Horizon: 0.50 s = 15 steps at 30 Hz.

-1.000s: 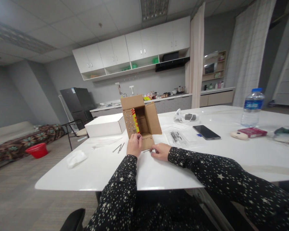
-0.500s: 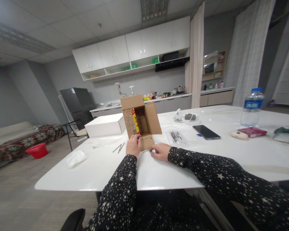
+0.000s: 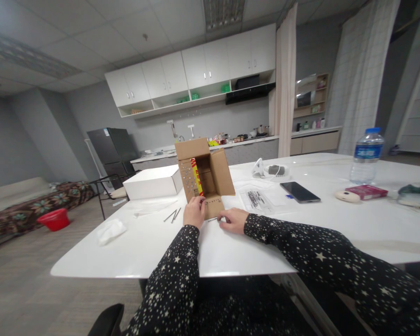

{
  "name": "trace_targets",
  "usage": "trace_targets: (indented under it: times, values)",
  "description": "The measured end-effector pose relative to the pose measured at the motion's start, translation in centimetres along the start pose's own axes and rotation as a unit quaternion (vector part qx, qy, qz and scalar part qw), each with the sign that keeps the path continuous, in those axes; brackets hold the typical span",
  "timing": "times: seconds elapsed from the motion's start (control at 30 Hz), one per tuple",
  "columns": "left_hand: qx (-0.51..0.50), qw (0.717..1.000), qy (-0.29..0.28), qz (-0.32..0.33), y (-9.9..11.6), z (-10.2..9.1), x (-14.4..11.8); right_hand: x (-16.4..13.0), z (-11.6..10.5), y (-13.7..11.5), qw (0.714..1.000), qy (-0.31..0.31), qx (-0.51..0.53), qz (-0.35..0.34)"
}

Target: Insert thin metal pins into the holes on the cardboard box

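Observation:
An open cardboard box (image 3: pixel 222 171) stands on the white table with its flaps spread and its inside facing me. Many small shiny dots mark its left flap, beside a red and yellow strip. My left hand (image 3: pixel 194 213) is closed at the lower corner of that flap, with its fingertips at the cardboard. Just right of it, my right hand (image 3: pixel 234 220) rests low on the table, its fingers curled together. A thin metal rod (image 3: pixel 212 219) lies at its fingertips; what is between them is too small to make out. Left of my hands are a few loose metal rods (image 3: pixel 176 215).
Behind on the left sits a white box (image 3: pixel 152 182), with crumpled tissue (image 3: pixel 111 232) nearer me. To the right are a clear plastic packet (image 3: pixel 257 200), a phone (image 3: pixel 300 192), a maroon pack (image 3: pixel 367 192) and a water bottle (image 3: pixel 367 156). A white corded device (image 3: pixel 258 168) stands farther back.

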<state>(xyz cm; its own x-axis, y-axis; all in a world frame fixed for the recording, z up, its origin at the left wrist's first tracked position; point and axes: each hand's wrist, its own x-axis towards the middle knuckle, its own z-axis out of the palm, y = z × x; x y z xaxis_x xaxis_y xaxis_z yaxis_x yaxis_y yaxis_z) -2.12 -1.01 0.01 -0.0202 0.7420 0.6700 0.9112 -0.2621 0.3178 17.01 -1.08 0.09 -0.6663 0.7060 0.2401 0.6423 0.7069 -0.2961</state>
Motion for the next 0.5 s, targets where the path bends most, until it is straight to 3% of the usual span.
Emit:
trace_targets:
  times: [0.5]
  values:
    - [-0.014,1.000,0.006,0.021,-0.26,0.39,0.07,0.00,0.10,0.08,1.000,0.003,0.006,-0.002]
